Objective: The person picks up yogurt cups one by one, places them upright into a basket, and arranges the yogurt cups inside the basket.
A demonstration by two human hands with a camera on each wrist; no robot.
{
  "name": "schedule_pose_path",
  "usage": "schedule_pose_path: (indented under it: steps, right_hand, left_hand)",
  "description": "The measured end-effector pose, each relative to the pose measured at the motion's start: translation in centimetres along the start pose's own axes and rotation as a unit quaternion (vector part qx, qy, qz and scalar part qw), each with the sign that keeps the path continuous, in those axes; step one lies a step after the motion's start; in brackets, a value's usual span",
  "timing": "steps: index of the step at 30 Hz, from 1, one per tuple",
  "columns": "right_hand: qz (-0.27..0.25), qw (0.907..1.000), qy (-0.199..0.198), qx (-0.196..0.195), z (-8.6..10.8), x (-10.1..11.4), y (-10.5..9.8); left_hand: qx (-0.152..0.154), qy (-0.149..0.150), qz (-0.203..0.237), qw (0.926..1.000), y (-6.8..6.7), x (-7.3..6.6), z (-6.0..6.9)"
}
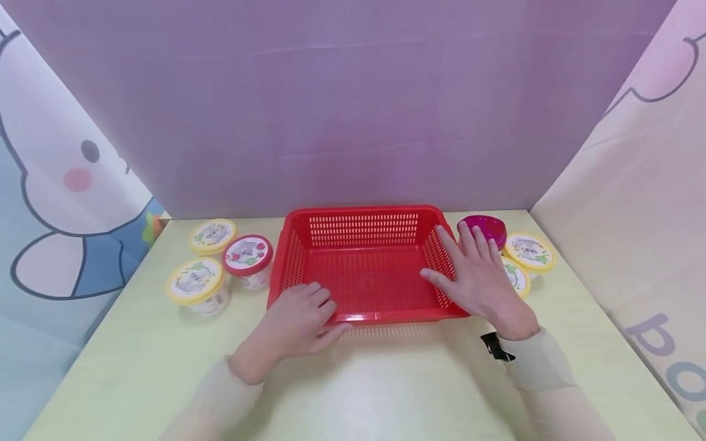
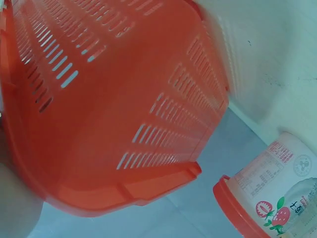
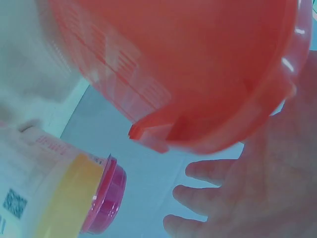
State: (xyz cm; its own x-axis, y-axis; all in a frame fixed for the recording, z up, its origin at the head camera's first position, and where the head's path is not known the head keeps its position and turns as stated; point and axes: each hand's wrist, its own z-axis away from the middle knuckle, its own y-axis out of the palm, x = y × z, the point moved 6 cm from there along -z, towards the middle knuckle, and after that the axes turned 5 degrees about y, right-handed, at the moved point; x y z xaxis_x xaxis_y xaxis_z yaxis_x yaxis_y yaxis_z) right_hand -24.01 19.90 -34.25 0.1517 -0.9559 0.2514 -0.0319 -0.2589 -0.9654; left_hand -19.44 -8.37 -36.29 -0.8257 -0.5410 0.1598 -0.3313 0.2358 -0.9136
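A red plastic basket (image 1: 361, 212) with slotted walls stands at the middle of the table and fills much of both wrist views. My left hand (image 1: 295, 321) grips its front left corner, fingers curled over the rim and thumb along the front outside. Over the right rim lies my right hand (image 1: 480, 278), fingers straight and spread, thumb above the basket's inside. In the right wrist view the right hand's fingers (image 3: 213, 171) extend beside the basket's corner. Whether this palm touches the rim cannot be told.
Left of the basket stand a red-lidded tub (image 1: 248, 254) and two yellow-lidded tubs (image 1: 195, 282). To the right are a magenta container (image 1: 491, 228) and two yellow-lidded tubs (image 1: 529, 251), one partly hidden by the right hand. A purple panel (image 1: 353, 110) rises behind the table.
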Motion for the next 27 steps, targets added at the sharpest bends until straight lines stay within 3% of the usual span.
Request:
schedule_pose_path:
  steps: [11,27]
  right_hand:
    - [0.010,0.9999,-0.004,-0.007,0.5,-0.7,-0.4]
    - [0.051,0.9984,-0.012,-0.019,-0.2,-2.9,-1.5]
  left_hand:
    - [0.048,-0.046,-0.001,0.9978,0.1,-0.4,0.0]
    - [0.040,-0.047,-0.017,0.9980,0.2,-0.6,-0.1]
